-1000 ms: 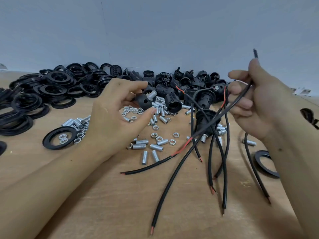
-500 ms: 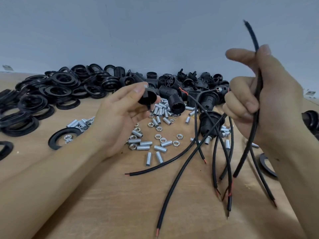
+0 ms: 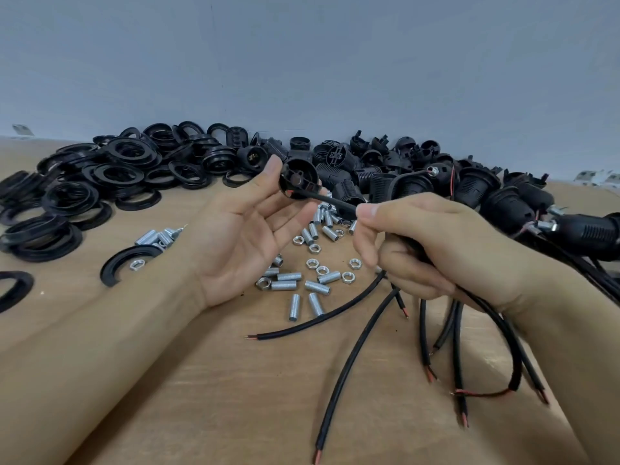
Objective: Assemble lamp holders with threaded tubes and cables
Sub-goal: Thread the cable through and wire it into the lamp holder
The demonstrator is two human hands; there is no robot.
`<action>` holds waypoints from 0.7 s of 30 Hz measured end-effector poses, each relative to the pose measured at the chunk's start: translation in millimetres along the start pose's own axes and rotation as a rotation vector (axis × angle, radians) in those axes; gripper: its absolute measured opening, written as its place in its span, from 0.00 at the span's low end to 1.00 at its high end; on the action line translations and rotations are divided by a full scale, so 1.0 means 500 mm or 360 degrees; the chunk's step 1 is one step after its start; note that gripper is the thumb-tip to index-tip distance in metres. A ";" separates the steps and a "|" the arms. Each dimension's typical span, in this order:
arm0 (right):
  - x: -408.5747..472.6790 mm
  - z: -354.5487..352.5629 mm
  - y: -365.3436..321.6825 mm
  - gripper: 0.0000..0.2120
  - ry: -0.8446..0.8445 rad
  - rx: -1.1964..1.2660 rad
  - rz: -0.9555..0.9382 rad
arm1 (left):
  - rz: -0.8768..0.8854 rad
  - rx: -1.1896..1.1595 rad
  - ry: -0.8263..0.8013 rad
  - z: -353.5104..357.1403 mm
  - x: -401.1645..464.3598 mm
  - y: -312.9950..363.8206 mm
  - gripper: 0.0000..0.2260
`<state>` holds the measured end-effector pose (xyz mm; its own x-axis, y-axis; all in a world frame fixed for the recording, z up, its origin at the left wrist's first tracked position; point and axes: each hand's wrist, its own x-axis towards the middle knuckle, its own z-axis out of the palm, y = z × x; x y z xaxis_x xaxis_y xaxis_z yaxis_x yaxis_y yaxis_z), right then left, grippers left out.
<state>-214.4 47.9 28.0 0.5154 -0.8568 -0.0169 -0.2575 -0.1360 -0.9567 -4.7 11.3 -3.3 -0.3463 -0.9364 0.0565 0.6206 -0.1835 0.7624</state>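
Black plastic lamp holder cap (image 3: 299, 177) pinched by left hand (image 3: 250, 236) above wooden worktop (image 3: 208, 391). Right hand (image 3: 432, 245) pinches black round cable (image 3: 330, 198), its tip at the cap. Silver threaded tubes (image 3: 295, 290) lie below.

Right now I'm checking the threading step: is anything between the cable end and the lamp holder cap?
Nothing visible. The right hand pinches the black cable, whose tip already meets the lamp holder cap held in the left hand's fingertips, above the loose threaded tubes.
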 end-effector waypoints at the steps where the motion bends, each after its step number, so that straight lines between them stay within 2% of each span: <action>1: 0.001 -0.002 0.002 0.22 0.0038 0.0003 0.0007 | -0.0004 -0.0015 0.0003 0.001 0.000 0.000 0.11; 8: -0.001 -0.001 -0.003 0.20 0.0030 0.0164 -0.0076 | -0.0020 -0.0053 0.0073 0.002 0.001 0.004 0.11; 15: 0.001 0.000 0.001 0.21 0.0133 0.0020 0.0004 | -0.0026 -0.0011 0.0071 0.003 0.000 0.004 0.11; 21: -0.001 0.001 -0.004 0.21 0.0073 -0.0027 0.0074 | -0.0005 0.0023 0.0073 -0.001 0.002 0.000 0.11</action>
<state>-213.9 49.0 29.6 0.4644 -0.8844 -0.0476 -0.2943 -0.1034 -0.9501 -4.6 10.1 -3.5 -0.3154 -0.9486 0.0246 0.6093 -0.1826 0.7716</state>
